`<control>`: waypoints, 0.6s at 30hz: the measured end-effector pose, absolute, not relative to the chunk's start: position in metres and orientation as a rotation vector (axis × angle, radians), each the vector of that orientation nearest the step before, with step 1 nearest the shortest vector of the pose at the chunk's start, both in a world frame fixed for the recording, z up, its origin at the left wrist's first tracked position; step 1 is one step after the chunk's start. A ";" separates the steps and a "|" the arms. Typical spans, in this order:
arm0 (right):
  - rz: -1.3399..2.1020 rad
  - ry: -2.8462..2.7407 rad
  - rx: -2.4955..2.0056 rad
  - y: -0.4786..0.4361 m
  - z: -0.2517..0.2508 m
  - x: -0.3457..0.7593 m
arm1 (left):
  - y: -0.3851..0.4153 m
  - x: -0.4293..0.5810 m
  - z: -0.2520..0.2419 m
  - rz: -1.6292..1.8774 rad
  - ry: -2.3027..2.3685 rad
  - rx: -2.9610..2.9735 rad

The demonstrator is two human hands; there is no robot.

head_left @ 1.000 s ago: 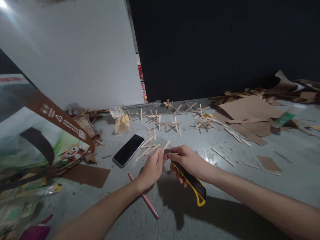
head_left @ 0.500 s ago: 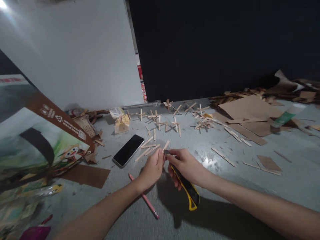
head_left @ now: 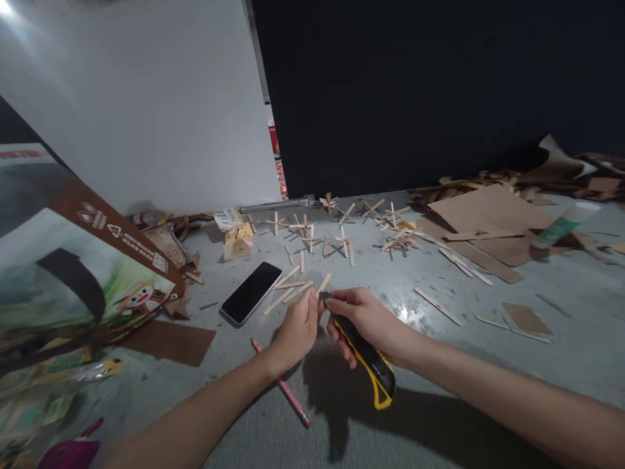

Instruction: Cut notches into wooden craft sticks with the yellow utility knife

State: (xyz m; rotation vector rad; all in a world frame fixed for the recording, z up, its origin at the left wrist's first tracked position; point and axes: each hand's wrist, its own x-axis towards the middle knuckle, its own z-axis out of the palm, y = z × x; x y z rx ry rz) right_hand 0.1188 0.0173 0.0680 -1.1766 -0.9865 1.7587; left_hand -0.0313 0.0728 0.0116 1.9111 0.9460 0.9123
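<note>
My left hand (head_left: 299, 326) is closed on a short flat wooden stick (head_left: 324, 283), whose pale end sticks out past the fingers. Right beside it, my right hand (head_left: 364, 320) grips a black and yellow utility knife (head_left: 375, 374). The knife's head meets the stick at my left fingertips; the blade itself is too small to make out. Several loose wooden sticks (head_left: 290, 291) lie just beyond my left hand. A pink pencil (head_left: 293, 398) rests on the table, partly under my left forearm.
A black phone (head_left: 251, 293) lies left of the sticks. Crossed-stick pieces (head_left: 344, 242) stand farther back. Cardboard sheets (head_left: 488, 212) and a green glue stick (head_left: 561, 227) are at the right. A printed paper bag (head_left: 97, 260) stands at the left, with a brown cardboard strip (head_left: 170, 343) near it.
The knife's handle end has swung slightly to the right as my right hand tilts. My left hand and the stick stay nearly in place.
</note>
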 end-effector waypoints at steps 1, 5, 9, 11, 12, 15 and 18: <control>1.758 -0.967 -1.176 0.016 0.069 0.118 | 0.072 -0.031 0.012 0.913 0.947 1.916; 1.757 -0.882 -1.167 0.013 0.070 0.113 | 0.070 -0.031 0.012 0.890 0.940 1.911; 1.756 -0.874 -1.149 0.011 0.069 0.112 | 0.070 -0.032 0.012 0.895 0.915 1.893; 1.759 -0.871 -1.146 0.010 0.070 0.112 | 0.070 -0.033 0.010 0.889 0.923 1.882; 1.762 -0.864 -1.145 0.010 0.070 0.112 | 0.070 -0.033 0.010 0.881 0.928 1.878; 1.775 -0.820 -1.142 0.010 0.072 0.110 | 0.070 -0.035 0.007 0.852 0.925 1.850; 1.787 -0.757 -1.105 0.010 0.070 0.110 | 0.069 -0.035 0.005 0.847 0.893 1.767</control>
